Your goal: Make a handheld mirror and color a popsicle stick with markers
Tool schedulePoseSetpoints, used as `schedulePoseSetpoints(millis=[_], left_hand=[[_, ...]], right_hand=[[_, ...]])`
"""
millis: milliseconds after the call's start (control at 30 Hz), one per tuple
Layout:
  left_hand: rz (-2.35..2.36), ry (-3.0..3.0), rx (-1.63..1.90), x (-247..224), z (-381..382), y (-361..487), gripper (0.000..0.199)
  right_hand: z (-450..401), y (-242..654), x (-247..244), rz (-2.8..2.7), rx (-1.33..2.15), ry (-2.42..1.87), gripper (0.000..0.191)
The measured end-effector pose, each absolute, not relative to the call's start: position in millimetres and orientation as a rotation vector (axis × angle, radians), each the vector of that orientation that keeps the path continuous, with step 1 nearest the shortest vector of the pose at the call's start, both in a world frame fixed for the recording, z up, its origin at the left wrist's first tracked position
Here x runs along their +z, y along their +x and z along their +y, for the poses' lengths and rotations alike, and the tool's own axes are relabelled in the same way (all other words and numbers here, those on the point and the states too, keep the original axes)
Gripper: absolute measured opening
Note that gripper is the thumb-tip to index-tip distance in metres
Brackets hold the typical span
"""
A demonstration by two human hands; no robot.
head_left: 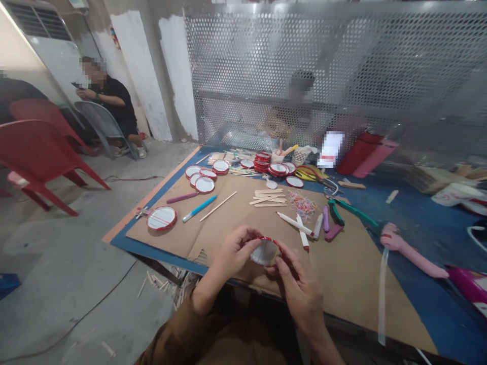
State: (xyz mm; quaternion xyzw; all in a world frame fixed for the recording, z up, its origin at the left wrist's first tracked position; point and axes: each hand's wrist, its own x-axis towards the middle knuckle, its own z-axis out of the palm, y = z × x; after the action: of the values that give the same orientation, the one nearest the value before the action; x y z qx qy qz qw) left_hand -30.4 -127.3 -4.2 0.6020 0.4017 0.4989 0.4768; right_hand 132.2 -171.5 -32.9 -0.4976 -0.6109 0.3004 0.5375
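Observation:
Both hands hold a round red-rimmed lid (pixel 264 253) near the front edge of the cardboard, its pale inner face toward me. My left hand (pixel 236 252) pinches the lid's left and upper rim between thumb and fingers. On the right rim my right hand (pixel 298 279) is closed, the thumb beside a thin yellowish rubber band (pixel 277 256) that seems to cross the lid. Loose coloured rubber bands (pixel 302 205) lie in a heap beyond the hands, beside wooden craft sticks (pixel 269 197). Left of them rests a lid with red strands across it and sticks at one end (pixel 162 218).
Brown cardboard (pixel 228 213) covers part of the blue table (pixel 449 294). White markers (pixel 295 224), green-handled pliers (pixel 336 212) and a pink glue gun (pixel 413 249) lie rightward. Several lids (pixel 205 184) stand at the back before a perforated metal screen (pixel 243 66). A person (pixel 114 96) sits far left.

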Motion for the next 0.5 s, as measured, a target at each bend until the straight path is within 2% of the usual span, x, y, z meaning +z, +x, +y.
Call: schedulePoseSetpoints(millis=[500], left_hand=[[1.228,1.814,1.540,-8.7,-136.5,-22.8,0.011]], right_hand=[[-174.3,132.6,-39.1,-1.529,0.643,-1.189,0.030]])
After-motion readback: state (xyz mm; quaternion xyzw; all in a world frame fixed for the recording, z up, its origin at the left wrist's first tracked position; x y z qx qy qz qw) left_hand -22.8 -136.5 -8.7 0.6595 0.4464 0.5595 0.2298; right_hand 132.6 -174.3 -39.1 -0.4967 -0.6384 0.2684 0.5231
